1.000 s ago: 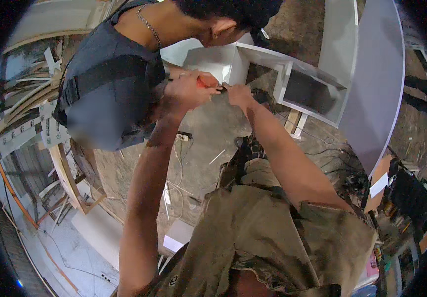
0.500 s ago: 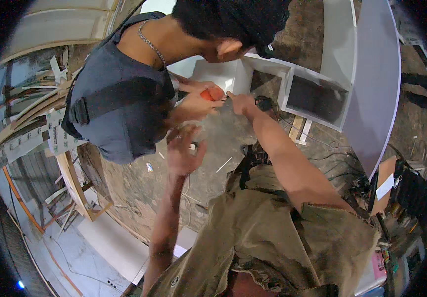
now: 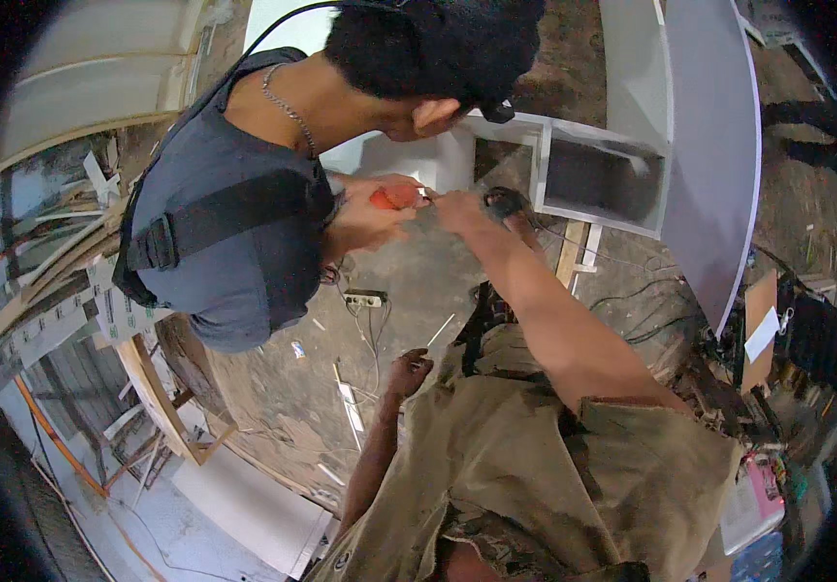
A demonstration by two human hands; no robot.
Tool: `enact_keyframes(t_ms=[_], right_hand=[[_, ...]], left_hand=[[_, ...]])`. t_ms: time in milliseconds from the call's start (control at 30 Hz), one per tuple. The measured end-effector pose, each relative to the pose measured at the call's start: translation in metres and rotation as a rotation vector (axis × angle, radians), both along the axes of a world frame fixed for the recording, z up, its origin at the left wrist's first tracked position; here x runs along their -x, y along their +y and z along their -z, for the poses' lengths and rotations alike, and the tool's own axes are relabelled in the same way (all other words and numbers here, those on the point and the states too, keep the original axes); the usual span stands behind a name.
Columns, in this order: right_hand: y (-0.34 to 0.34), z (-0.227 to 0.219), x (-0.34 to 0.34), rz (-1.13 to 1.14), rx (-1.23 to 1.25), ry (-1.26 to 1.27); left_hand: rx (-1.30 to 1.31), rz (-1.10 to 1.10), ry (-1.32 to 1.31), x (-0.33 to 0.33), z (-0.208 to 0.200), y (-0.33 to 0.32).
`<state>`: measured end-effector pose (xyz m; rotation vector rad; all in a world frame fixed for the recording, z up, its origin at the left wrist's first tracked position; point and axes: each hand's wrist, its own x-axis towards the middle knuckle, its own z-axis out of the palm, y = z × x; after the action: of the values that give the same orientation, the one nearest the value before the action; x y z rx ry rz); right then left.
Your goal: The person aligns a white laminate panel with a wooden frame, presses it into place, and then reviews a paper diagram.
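Note:
My right hand (image 3: 457,211) reaches forward with its fingers pinched together, right by a co-worker's hands (image 3: 365,215). Something small and dark shows at my fingertips; its kind is unclear. The co-worker grips a red-orange object (image 3: 394,198), partly covered by their fingers. My left hand (image 3: 411,371) is held low near my clothing with the fingers curled in. A tiny pale spot shows among them, too small to name. Just beyond that hand, a thin white stick (image 3: 443,328) lies on the floor.
The co-worker (image 3: 234,233) bends in from the left. A white box frame (image 3: 601,215) with compartments stands ahead, beside a tall white panel (image 3: 714,155). A power strip (image 3: 366,299) and cables lie on the floor (image 3: 273,388). Wood scraps (image 3: 50,242) pile at left.
My left hand has pulled back and down from near the co-worker's hands to my clothing, its fingers curling in. My right hand stays by the co-worker's hands, and the view has shifted slightly.

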<state>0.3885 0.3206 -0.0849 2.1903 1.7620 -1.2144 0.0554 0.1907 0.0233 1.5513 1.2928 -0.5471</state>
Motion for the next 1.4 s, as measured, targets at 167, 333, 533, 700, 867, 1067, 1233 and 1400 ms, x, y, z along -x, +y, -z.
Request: enact_keyframes(t_ms=[167, 333, 533, 700, 867, 1067, 1233, 1400], right_hand=[[-0.001, 0.017, 0.005, 0.014, -0.064, -0.004], [-0.002, 0.035, 0.01, 0.102, -0.039, 0.06], [-0.009, 0.018, 0.008, 0.127, -0.094, 0.07], [-0.007, 0.022, 0.006, 0.117, -0.053, 0.09], [-0.006, 0.03, 0.009, 0.129, -0.075, 0.083], [-0.009, 0.025, 0.006, 0.107, -0.087, 0.086], [-0.004, 0.024, 0.004, 0.124, -0.021, 0.12], [-0.004, 0.035, 0.008, 0.167, -0.049, 0.127]], left_hand=[[-0.056, -0.168, -0.045, 0.069, 0.032, 0.012], [-0.127, -0.102, -0.041, 0.054, 0.017, 0.039], [-0.122, 0.012, -0.063, 0.014, 0.014, 0.052], [-0.087, -0.033, -0.093, -0.027, 0.002, 0.051], [-0.071, -0.032, -0.1, -0.016, 0.005, 0.051], [-0.033, -0.081, 0.036, 0.013, 0.011, 0.04], [-0.029, -0.065, 0.014, 0.024, 0.017, 0.035], [-0.058, 0.005, -0.07, 0.008, 0.017, 0.044]])
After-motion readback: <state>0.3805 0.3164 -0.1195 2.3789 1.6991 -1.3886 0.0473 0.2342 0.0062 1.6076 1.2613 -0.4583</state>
